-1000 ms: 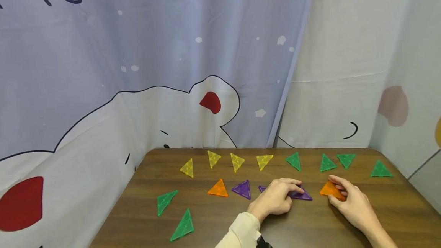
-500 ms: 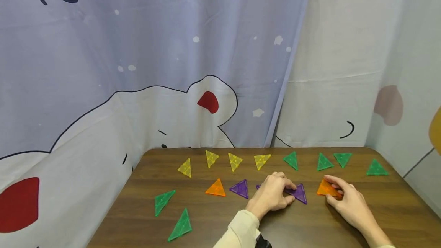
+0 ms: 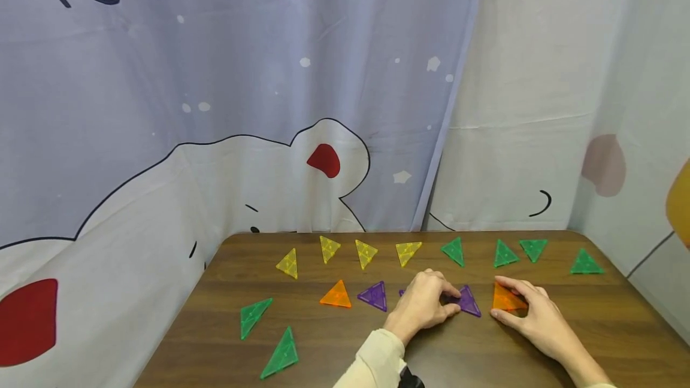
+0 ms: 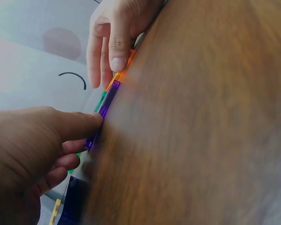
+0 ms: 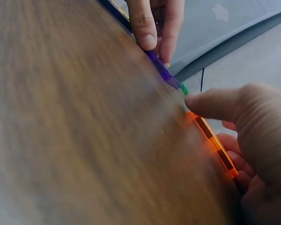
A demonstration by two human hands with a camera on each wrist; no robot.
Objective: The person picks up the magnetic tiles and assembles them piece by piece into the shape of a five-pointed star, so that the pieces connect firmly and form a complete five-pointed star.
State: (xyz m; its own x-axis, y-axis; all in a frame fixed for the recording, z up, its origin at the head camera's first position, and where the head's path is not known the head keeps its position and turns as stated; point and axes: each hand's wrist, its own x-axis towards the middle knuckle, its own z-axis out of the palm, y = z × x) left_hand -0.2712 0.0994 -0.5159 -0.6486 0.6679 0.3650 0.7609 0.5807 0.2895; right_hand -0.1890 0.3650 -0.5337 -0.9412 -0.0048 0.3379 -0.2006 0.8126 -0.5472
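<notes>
My left hand (image 3: 426,299) pinches a translucent purple triangle tile (image 3: 469,302) lying flat on the table; its left part is hidden behind the fingers. To the right, my right hand (image 3: 539,319) grips an orange triangle tile (image 3: 505,298) between thumb and fingers, partly covering it. A small gap separates these two tiles, and their near edges face each other. In the left wrist view the thumb rests on the purple tile's edge (image 4: 110,98). The right wrist view shows the thumb at one end of the orange tile (image 5: 215,143).
Another purple tile (image 3: 374,296) and an orange tile (image 3: 336,295) lie left of my left hand, which mostly hides a further purple piece (image 3: 401,293). Several yellow tiles (image 3: 366,253) and green tiles (image 3: 586,262) line the back; two green ones (image 3: 281,355) lie front left.
The purple tile under my left hand has turned, bringing one edge toward the right. My right hand has turned the orange tile and shifted slightly left, its thumb and fingers spread wider around it.
</notes>
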